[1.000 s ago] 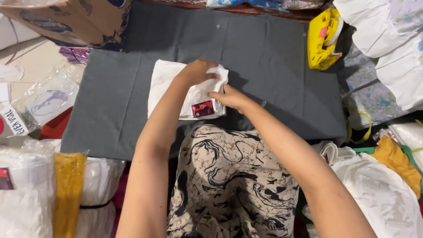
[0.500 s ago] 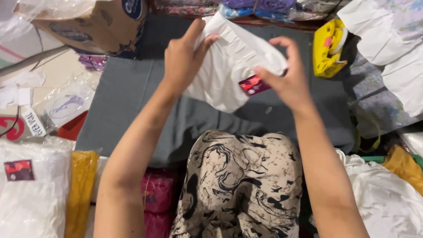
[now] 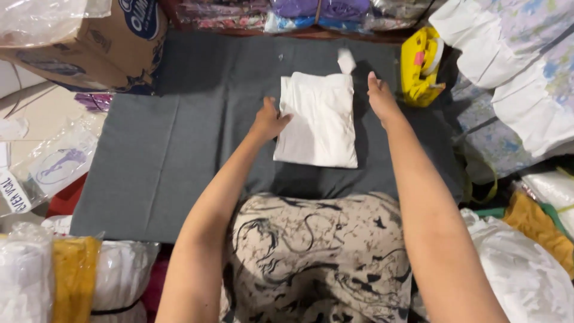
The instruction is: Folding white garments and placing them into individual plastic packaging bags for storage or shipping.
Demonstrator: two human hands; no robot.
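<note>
A folded white garment (image 3: 318, 119) lies flat on a grey cloth mat (image 3: 179, 137), with a small white tag (image 3: 346, 60) sticking up at its far right corner. My left hand (image 3: 269, 119) rests at the garment's left edge, fingers curled against it. My right hand (image 3: 380, 96) is flat beside the garment's right edge, fingers stretched out, holding nothing. My lap in a black-and-cream patterned fabric (image 3: 317, 257) fills the near middle.
A yellow tape dispenser (image 3: 421, 66) sits at the mat's far right. A cardboard box (image 3: 89, 42) stands far left. Plastic-wrapped white and yellow bundles (image 3: 54, 275) lie near left, white bags (image 3: 520, 281) near right, patterned cloth (image 3: 514, 66) far right.
The white garment was held up in both hands half a second ago; now it lies flat on the grey mat, turned over so its red label no longer shows, with my hands at its sides.
</note>
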